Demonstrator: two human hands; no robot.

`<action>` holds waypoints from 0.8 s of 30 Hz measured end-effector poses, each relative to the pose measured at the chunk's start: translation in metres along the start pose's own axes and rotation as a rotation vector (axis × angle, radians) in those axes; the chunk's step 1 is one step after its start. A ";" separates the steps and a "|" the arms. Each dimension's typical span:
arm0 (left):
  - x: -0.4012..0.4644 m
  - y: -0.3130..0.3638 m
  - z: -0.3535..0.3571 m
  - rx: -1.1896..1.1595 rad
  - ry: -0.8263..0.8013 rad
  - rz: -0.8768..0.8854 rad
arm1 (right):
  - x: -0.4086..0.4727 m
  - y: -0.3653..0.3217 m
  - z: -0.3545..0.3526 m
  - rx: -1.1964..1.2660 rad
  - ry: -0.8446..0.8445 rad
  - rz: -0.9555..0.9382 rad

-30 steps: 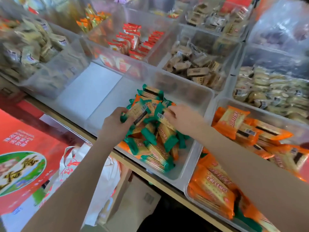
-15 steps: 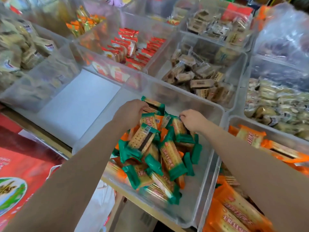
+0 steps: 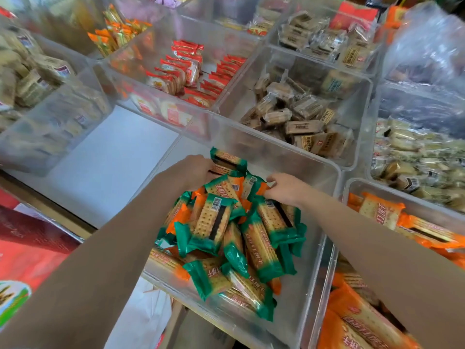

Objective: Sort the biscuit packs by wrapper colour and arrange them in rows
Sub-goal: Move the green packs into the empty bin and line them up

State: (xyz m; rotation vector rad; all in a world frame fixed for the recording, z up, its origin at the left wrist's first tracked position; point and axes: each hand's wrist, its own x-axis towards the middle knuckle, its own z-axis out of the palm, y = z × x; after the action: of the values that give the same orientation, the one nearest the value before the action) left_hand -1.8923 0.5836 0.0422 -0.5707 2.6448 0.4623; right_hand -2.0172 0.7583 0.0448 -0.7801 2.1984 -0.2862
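Green-ended wrappers make up most of the heap (image 3: 226, 238) in the clear bin (image 3: 327, 222) in front of me: long biscuit packs with see-through middles showing pale, dotted crackers, some with a dark filling along the edge and a barcode near one end. A few orange-ended packs (image 3: 180, 217) are mixed in among them. The packs lie every way, overlapping, piled toward the bin's near and middle part.

My left hand (image 3: 193, 170) reaches to the far side of the heap, its fingers curled round the end of a green pack (image 3: 227, 159) that lies across the top of the pile. My right hand (image 3: 284, 187) sits at the heap's far right, fingertips pinching an orange wrapper end (image 3: 261, 188).

To the right, another clear bin (image 3: 357, 185) holds orange packs (image 3: 377, 212) of the same cracker. Behind are bins with red packs (image 3: 186, 71), brown packs (image 3: 299, 122) and pale packs (image 3: 415, 162). Left of my bin the white worktop (image 3: 108, 162) shows.
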 end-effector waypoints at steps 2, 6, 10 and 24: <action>-0.002 0.000 0.000 0.033 0.001 0.001 | 0.001 0.001 0.001 -0.066 -0.007 -0.058; -0.011 0.000 0.005 0.009 0.019 -0.001 | 0.000 0.007 -0.001 -0.004 0.024 -0.122; -0.027 0.018 0.004 -0.082 0.129 -0.023 | -0.015 0.012 -0.001 -0.012 0.207 -0.241; -0.091 0.151 -0.009 -0.474 0.457 0.299 | -0.166 0.124 -0.049 0.601 0.849 0.035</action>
State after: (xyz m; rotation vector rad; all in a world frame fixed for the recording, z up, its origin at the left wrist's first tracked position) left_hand -1.8868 0.7390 0.1248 -0.4531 3.0839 1.1963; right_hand -2.0225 0.9562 0.1236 -0.2851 2.6358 -1.3893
